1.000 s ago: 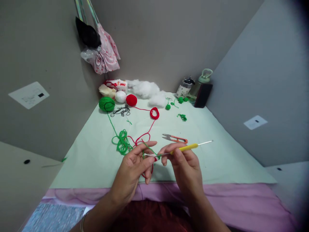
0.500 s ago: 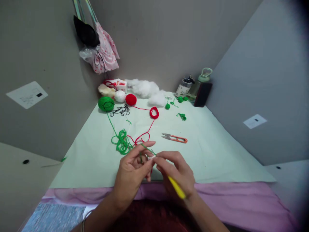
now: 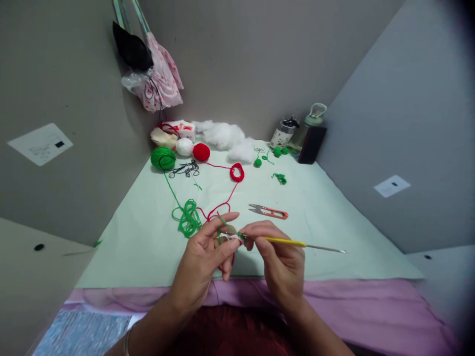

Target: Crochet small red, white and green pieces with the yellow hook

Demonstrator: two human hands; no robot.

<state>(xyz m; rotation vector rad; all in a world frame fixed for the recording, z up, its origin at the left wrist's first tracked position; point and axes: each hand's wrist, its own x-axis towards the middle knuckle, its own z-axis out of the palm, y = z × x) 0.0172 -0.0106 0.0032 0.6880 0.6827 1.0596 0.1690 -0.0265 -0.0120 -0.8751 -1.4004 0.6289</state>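
Right hand [image 3: 284, 262]: fingers and thumb closed on the yellow grip of a hook [image 3: 285, 242], one metal end pointing away to the right, the other running in at the small yarn piece [image 3: 233, 238]. Left hand [image 3: 203, 257]: thumb pinching that piece against the fingers, index finger stretched out, a green strand [image 3: 227, 224] passing from it down to the work. The piece, white with some red and green, sits nearer the wearer than the orange-handled snips [image 3: 264, 210] and a little to their left; stitches too small to read. Snips lie flat on the pale green worktop [image 3: 352, 232], apart from both hands. Left of the snips, a loose green tangle [image 3: 188, 217]. Beyond them and slightly left, a red yarn ring [image 3: 232, 174]; farther beyond and left, a red ball [image 3: 201, 152], a white ball [image 3: 184, 147] and a green ball [image 3: 163, 158], black cord [image 3: 184, 169] in front. Straight beyond the snips and a bit right, a small green knotted bit [image 3: 281, 179]. Far beyond, leftward, white stuffing [image 3: 222, 136]; far beyond, rightward, a dark phone [image 3: 312, 145], upright against a bottle [image 3: 297, 138].
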